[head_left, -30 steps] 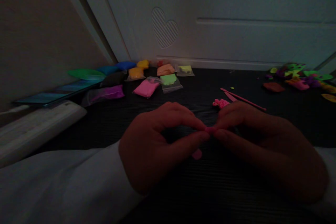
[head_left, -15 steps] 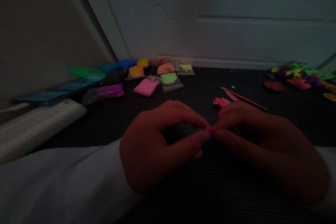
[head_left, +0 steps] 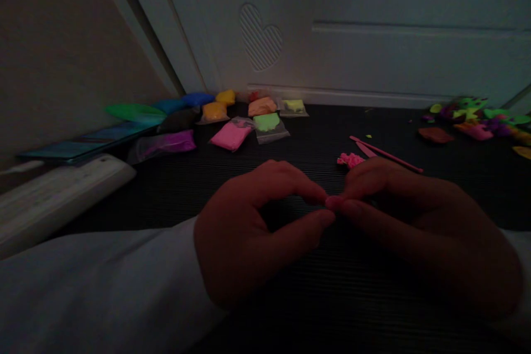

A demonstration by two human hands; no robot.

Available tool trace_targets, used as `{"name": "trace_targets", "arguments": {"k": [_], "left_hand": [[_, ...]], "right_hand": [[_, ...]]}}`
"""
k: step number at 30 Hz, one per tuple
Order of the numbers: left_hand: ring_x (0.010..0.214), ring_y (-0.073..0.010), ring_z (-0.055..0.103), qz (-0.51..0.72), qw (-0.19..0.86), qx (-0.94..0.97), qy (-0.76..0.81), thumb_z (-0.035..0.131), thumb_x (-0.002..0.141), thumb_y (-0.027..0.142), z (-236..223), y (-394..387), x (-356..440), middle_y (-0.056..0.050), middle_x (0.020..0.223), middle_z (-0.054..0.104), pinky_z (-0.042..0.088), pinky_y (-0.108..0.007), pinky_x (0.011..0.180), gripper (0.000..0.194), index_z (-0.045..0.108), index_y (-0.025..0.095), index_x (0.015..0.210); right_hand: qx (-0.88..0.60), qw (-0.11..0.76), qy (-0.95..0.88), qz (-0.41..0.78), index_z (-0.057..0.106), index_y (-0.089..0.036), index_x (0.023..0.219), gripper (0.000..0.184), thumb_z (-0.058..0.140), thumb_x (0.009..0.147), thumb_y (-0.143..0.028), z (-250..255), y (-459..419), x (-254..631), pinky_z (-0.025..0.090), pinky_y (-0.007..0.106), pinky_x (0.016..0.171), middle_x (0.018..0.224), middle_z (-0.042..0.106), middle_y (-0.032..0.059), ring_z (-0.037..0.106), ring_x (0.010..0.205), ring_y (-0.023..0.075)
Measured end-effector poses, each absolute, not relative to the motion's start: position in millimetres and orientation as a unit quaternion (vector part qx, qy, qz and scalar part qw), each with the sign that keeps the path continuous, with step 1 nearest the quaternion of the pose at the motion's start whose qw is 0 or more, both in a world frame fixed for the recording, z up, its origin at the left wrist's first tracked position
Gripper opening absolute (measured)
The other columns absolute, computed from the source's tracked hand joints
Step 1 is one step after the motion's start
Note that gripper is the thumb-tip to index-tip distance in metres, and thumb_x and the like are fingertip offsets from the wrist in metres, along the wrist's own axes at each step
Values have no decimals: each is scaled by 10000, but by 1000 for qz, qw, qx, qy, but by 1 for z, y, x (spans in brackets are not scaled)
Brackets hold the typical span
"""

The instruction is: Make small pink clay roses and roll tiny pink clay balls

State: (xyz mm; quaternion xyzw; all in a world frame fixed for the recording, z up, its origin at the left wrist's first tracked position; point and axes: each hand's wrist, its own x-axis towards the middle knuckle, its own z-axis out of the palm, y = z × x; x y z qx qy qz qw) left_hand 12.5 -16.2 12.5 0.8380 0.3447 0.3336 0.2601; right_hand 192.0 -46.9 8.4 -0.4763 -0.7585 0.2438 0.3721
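A small piece of pink modelling clay (head_left: 333, 202) sits between the fingertips of both hands, above the dark table. My right hand (head_left: 418, 232) pinches its right end between thumb and forefinger. The forefinger and thumb tips of my left hand (head_left: 257, 232) close round its left end, the thumb slightly lower. Just beyond my right fingers lies a crinkled pink clay piece (head_left: 349, 161), partly hidden by that hand. Behind it rest a pink clay knife (head_left: 365, 149) and a thin pink modelling stick (head_left: 390, 155).
Bags of coloured clay, including a pink bag (head_left: 232, 134) and a purple bag (head_left: 166, 145), line the back left. A phone (head_left: 91, 141) and a white power strip (head_left: 62, 199) lie at left. Colourful clay shapes (head_left: 473, 116) and a brown clay piece (head_left: 435, 135) are at right.
My left thumb has eased down from the forefinger, so more of the pink clay shows. A round pink piece seen below my left thumb is now out of sight. My right hand stays nearly still.
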Motion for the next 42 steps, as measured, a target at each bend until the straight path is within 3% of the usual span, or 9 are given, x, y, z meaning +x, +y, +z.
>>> {"name": "trace_targets", "arguments": {"k": [25, 32, 42], "left_hand": [[657, -46, 533, 347, 290, 821, 348, 590, 684, 161, 9, -17, 16, 47, 681, 576, 391, -166, 634, 60, 623, 151, 733], [706, -49, 522, 328, 282, 837, 334, 587, 681, 151, 9, -19, 16, 40, 711, 578, 387, -160, 669, 61, 626, 147, 727], [777, -94, 486, 265, 130, 909, 294, 495, 714, 127, 8, -12, -2, 4, 798, 567, 382, -208, 690, 157, 621, 173, 796]], "right_hand": [[-490, 356, -758, 243, 566, -285, 822, 84, 501, 790, -327, 11, -48, 194, 403, 199, 598, 842, 579, -65, 530, 763, 80], [-488, 354, -756, 255, 562, -198, 712, 83, 575, 733, -277, 10, -46, 190, 369, 173, 697, 763, 560, -44, 513, 767, 72], [-518, 239, -780, 259, 532, -219, 658, 151, 520, 756, -333, 5, -43, 192, 354, 291, 728, 789, 504, -30, 476, 795, 118]]}}
